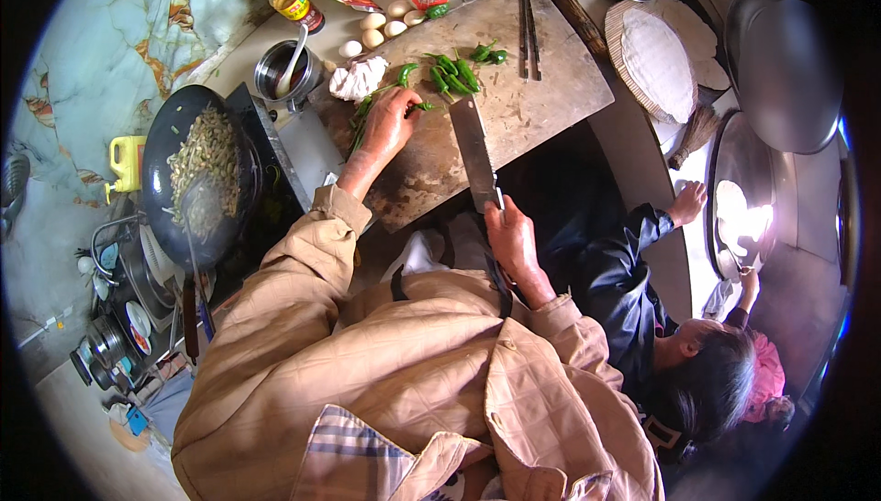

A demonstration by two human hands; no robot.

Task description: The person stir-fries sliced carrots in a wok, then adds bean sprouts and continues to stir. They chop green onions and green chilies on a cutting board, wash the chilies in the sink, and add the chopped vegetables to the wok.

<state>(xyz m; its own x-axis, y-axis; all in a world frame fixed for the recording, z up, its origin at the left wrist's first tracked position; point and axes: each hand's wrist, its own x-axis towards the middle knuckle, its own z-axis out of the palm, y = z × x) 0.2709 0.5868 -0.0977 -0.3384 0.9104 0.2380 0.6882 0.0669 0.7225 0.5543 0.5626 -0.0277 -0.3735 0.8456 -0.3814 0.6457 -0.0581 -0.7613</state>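
My right hand [513, 243] grips the handle of a cleaver [472, 146], its blade lying over the wooden cutting board [550, 98]. The blade's far end is close to a pile of green chili peppers [454, 73]. At the board's left side my left hand [394, 122] has its fingers around a green chili pepper [422, 107], whose end sticks out to the right. Green stalks [359, 122] lie partly hidden beside this hand. Just beyond it are a single curved pepper [407, 73] and a crumpled white bag [358, 79]. Dark chopsticks [529, 33] rest on the board's far right.
A wok [160, 177] of chopped food sits at left, a ladle in it. A metal pot [315, 78], eggs [372, 38] and a sauce bottle [289, 0] stand behind. Close on my right, another person [612, 281] reaches toward a round griddle [757, 177]. Flatbreads [657, 64] lie beyond.
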